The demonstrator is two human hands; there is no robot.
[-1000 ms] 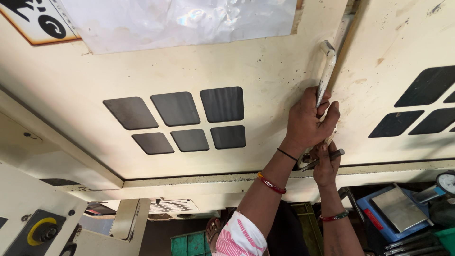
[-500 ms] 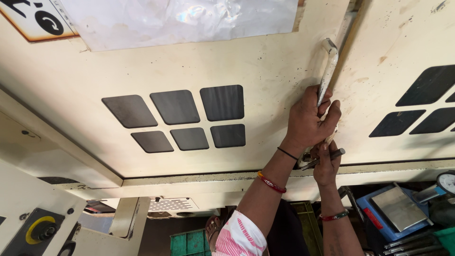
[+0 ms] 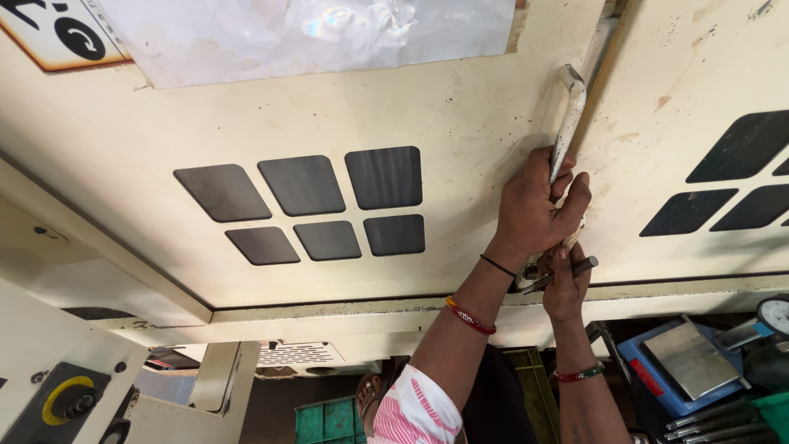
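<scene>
My left hand [image 3: 534, 215] is closed around the lower end of a white bar handle [image 3: 569, 115] that runs up the edge of a cream machine door [image 3: 427, 107]. The handle sits beside the seam between this door and a second cream panel [image 3: 707, 74] on the right. Just below, my right hand [image 3: 565, 286] grips a small dark metal tool [image 3: 575, 268] at the foot of the handle. My left forearm hides most of the tool and what it touches. Both wrists wear bangles, and a pink patterned sleeve shows on the left arm.
Dark window panes [image 3: 329, 201] are set in the door, with more [image 3: 740, 181] in the right panel. A plastic-covered sheet [image 3: 312, 33] is stuck above. Lower right holds a blue scale with a metal plate [image 3: 686, 358] and a dial gauge [image 3: 774, 314]. A yellow-ringed knob [image 3: 70, 400] sits lower left.
</scene>
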